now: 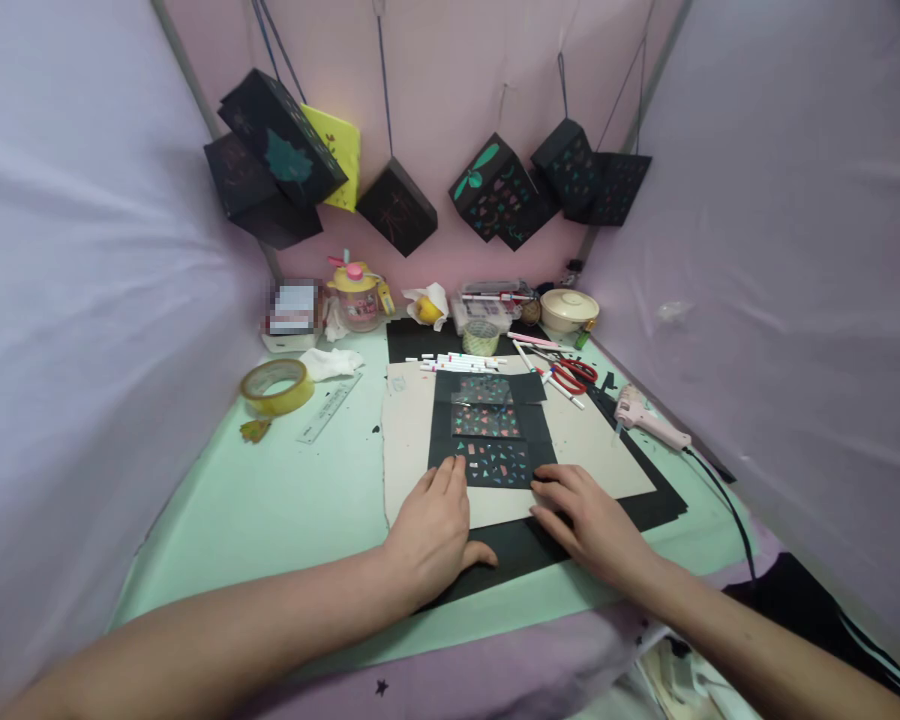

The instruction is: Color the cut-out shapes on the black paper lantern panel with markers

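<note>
A black paper piece (pixel 439 430) with cut-out shapes lies on a pale board (pixel 405 450). Clear film with red and green shapes (pixel 486 415) covers its upper part; the lower part shows small coloured shapes. My left hand (pixel 433 520) rests flat over the lower left corner of the black paper, fingers pointing forward and thumb out to the side. At the lower right corner, my right hand (pixel 589 520) touches the edge with its fingertips, fingers somewhat spread. Neither hand is wrapped round anything.
Yellow tape (pixel 277 388) and a ruler (pixel 330 408) lie at left. Behind the paper are markers (pixel 461 363) and a tape roll (pixel 481 338). Red-handled scissors (pixel 570 376) and a corded glue gun (pixel 652 420) lie at right. Black paper boxes (pixel 397 207) hang above.
</note>
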Tool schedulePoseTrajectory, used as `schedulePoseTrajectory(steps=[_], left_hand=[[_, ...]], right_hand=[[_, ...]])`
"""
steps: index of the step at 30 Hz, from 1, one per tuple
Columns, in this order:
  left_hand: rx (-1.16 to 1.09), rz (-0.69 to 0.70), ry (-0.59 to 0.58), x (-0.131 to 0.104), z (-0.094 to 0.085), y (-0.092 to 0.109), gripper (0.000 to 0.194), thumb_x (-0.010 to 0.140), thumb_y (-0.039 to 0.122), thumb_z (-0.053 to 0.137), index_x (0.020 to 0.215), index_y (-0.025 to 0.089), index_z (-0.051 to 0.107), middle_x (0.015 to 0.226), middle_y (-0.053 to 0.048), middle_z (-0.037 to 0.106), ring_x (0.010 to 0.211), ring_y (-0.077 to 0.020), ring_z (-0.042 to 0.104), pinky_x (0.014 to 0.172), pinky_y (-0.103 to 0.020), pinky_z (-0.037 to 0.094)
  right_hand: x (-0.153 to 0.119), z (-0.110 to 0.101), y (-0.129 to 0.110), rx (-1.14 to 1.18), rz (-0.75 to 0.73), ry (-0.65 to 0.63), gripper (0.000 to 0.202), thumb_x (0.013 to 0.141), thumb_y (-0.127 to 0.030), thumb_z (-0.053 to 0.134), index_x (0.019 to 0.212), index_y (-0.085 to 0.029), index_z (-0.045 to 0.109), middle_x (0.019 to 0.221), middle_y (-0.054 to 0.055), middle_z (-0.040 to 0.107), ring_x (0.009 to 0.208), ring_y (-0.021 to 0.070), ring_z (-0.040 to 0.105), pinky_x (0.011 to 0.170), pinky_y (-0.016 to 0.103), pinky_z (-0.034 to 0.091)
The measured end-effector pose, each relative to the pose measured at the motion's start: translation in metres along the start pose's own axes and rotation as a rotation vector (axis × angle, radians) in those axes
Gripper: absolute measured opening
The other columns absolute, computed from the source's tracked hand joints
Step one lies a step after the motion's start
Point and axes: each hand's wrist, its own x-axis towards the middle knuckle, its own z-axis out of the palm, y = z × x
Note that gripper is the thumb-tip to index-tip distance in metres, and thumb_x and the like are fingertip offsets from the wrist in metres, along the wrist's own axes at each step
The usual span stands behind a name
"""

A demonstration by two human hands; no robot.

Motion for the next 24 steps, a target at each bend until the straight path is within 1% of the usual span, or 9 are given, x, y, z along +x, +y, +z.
schedulePoseTrajectory(steps=[1,3,7,11,14,17,20,22,24], left_hand=[[0.006,-0.001,0.012,0.001,-0.001,0.0,0.086,0.072,0.071,0.056,0.119,0.0,0.057,0.134,-0.028,0.045,0.125,-0.039,0.042,0.101,-0.048,0.037],[0.008,0.005,0.038,0.003,-0.003,-0.002,0.079,0.073,0.07,0.056,0.114,0.002,0.06,0.133,-0.026,0.047,0.123,-0.0379,0.044,0.099,-0.047,0.038],[-0.008,0.0,0.089,0.01,-0.008,-0.014,0.064,0.073,0.064,0.062,0.104,0.008,0.062,0.13,-0.021,0.049,0.117,-0.0339,0.047,0.094,-0.043,0.041],[-0.1,-0.071,0.178,0.016,-0.007,-0.029,0.069,0.071,0.057,0.068,0.121,0.013,0.051,0.134,-0.017,0.044,0.123,-0.0328,0.04,0.1,-0.047,0.035],[-0.225,-0.13,0.259,0.018,-0.003,-0.037,0.086,0.067,0.05,0.072,0.137,0.017,0.034,0.145,-0.017,0.031,0.134,-0.0333,0.026,0.107,-0.051,0.027],[-0.378,-0.204,0.327,0.021,0.0,-0.043,0.102,0.065,0.042,0.075,0.145,0.02,0.016,0.15,-0.016,0.021,0.138,-0.0321,0.02,0.108,-0.051,0.025],[-0.597,-0.256,0.355,0.025,0.0,-0.048,0.104,0.067,0.032,0.075,0.146,0.021,0.009,0.143,-0.015,0.036,0.132,-0.029,0.034,0.106,-0.046,0.032],[-0.793,-0.279,0.313,0.027,0.0,-0.051,0.102,0.07,0.026,0.072,0.147,0.021,0.006,0.128,-0.012,0.052,0.119,-0.0253,0.05,0.099,-0.042,0.04],[-0.946,-0.282,0.263,0.028,-0.002,-0.054,0.098,0.071,0.022,0.072,0.146,0.021,0.01,0.115,-0.008,0.061,0.107,-0.0224,0.059,0.092,-0.038,0.046]], right_hand=[[0.006,-0.004,0.003,0.028,0.016,0.015,0.021,0.091,-0.031,0.047,0.102,-0.021,0.063,0.113,0.01,0.059,0.104,0.0224,0.056,0.087,0.04,0.051],[0.021,-0.01,0.011,0.071,0.058,0.053,0.026,0.089,-0.036,0.051,0.109,-0.022,0.059,0.116,0.009,0.058,0.108,0.0231,0.055,0.09,0.041,0.049],[0.052,-0.009,0.025,0.122,0.097,-0.047,0.055,0.079,-0.043,0.063,0.127,-0.02,0.047,0.123,0.011,0.053,0.113,0.0264,0.05,0.093,0.043,0.044],[0.072,0.002,0.033,0.12,0.117,-0.172,0.073,0.068,-0.044,0.073,0.129,-0.017,0.045,0.114,0.011,0.055,0.108,0.0283,0.05,0.089,0.042,0.044],[0.078,0.004,0.031,0.095,0.143,-0.181,0.058,0.062,-0.043,0.076,0.11,-0.017,0.056,0.1,0.009,0.056,0.096,0.0272,0.053,0.081,0.039,0.046],[0.078,-0.002,0.026,0.123,0.157,-0.148,0.031,0.066,-0.036,0.072,0.086,-0.018,0.056,0.088,0.005,0.058,0.085,0.0232,0.055,0.071,0.033,0.045],[0.073,-0.015,0.024,0.247,0.171,-0.185,0.014,0.076,-0.031,0.06,0.078,-0.02,0.052,0.074,-0.001,0.059,0.07,0.018,0.056,0.061,0.027,0.043],[0.069,-0.026,0.023,0.318,0.156,-0.191,0.013,0.081,-0.032,0.055,0.076,-0.021,0.052,0.072,-0.002,0.06,0.068,0.017,0.056,0.061,0.027,0.043],[0.064,-0.036,0.022,0.343,0.137,-0.156,0.015,0.083,-0.034,0.055,0.077,-0.021,0.053,0.073,-0.001,0.06,0.069,0.0169,0.056,0.062,0.026,0.044]])
